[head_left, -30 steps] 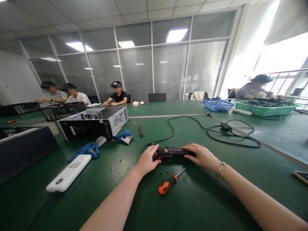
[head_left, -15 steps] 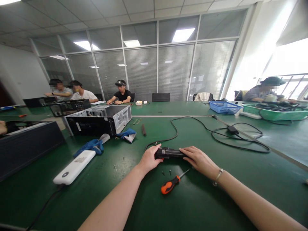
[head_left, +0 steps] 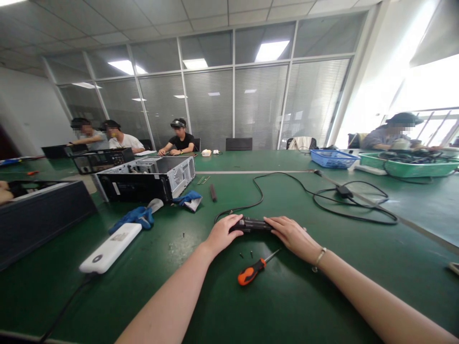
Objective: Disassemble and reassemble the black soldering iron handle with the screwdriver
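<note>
A black elongated device (head_left: 254, 224) with ridges and slots on its upper side lies crosswise in front of me, low over the table. Its left end is in my left hand (head_left: 224, 234), thumb on the near side and fingers wrapped over the far side. My right hand (head_left: 292, 235) covers the other end, fingers closed along the top; its thumb is hidden. A black cable (head_left: 258, 188) runs to the table beside my left hand; whether it joins the device is hidden. Nearer me lie an orange-and-black screwdriver (head_left: 252, 272) and two small screws (head_left: 246, 255).
To the left are an opened computer case (head_left: 138, 186), blue gloves (head_left: 138, 218) and a white power bank-like box (head_left: 111, 248). A dark brown bar (head_left: 213, 193) lies beyond my hands. Blue (head_left: 334, 159) and green baskets (head_left: 405, 167) stand far right. Several people sit around the table.
Both hands keep hold of the black device, which has turned slightly; a red spot by my left thumb no longer shows. The whole view has shifted a little.
</note>
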A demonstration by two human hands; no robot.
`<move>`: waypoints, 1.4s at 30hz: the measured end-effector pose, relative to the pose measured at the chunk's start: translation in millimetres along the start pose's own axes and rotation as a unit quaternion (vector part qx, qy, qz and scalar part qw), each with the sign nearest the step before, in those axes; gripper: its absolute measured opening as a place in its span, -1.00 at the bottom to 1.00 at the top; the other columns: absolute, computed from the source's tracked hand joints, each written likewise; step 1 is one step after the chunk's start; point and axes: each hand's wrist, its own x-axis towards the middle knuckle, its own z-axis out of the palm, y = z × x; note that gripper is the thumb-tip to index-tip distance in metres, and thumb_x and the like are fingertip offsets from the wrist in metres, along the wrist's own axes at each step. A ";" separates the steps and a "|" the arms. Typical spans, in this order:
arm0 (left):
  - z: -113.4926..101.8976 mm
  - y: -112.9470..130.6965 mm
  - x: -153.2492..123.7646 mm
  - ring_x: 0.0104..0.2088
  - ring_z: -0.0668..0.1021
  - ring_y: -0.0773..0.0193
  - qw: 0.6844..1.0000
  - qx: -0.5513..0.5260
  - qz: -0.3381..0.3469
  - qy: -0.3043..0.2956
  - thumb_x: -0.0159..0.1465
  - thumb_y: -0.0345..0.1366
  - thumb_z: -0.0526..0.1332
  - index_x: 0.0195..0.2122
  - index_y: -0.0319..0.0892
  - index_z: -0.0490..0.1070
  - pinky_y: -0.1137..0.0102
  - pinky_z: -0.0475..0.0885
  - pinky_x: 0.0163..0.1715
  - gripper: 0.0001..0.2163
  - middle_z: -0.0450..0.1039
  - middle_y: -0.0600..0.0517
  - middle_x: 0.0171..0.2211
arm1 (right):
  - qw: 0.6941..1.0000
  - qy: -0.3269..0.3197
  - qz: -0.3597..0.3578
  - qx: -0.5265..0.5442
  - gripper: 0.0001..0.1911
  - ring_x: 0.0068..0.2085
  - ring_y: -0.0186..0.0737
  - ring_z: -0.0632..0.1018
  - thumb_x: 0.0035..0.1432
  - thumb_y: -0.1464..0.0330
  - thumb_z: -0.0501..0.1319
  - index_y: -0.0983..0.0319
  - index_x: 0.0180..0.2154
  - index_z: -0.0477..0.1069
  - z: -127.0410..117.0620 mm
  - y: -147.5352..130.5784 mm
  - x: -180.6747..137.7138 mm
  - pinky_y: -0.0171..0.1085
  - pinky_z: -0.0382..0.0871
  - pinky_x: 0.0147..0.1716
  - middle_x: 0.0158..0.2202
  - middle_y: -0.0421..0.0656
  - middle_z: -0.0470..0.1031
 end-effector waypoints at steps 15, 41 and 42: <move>3.9 -7.5 5.5 0.12 0.38 0.21 0.999 0.031 -0.010 -0.013 0.32 -0.36 0.04 0.13 -0.06 0.30 0.30 0.24 0.15 -0.65 0.36 0.05 0.11 | 0.999 -0.030 0.018 -0.029 -0.53 -0.02 -0.08 0.43 0.28 0.26 -0.04 0.04 0.22 0.13 2.3 7.8 0.5 -0.05 0.33 -0.05 0.04 -0.10 0.42; 2.6 -9.0 -0.6 0.08 0.40 0.11 0.999 -0.002 0.039 -0.013 0.20 -0.27 0.25 0.16 -0.05 0.24 0.20 0.24 0.12 -0.52 0.35 -0.03 0.09 | 0.999 -0.023 0.028 0.000 -0.55 -0.10 -0.11 0.45 0.19 0.26 0.11 0.14 0.12 0.27 -3.1 6.2 -2.3 -0.10 0.36 -0.07 -0.08 -0.04 0.45; 2.4 -8.4 -0.7 0.08 0.39 0.11 0.999 0.004 0.039 -0.021 0.21 -0.27 0.24 0.18 -0.05 0.21 0.21 0.25 0.12 -0.50 0.35 -0.04 0.10 | 0.999 -0.024 0.027 0.000 -0.56 -0.10 -0.11 0.45 0.19 0.26 0.11 0.14 0.11 0.28 -3.5 6.2 -2.4 -0.11 0.35 -0.07 -0.08 -0.05 0.45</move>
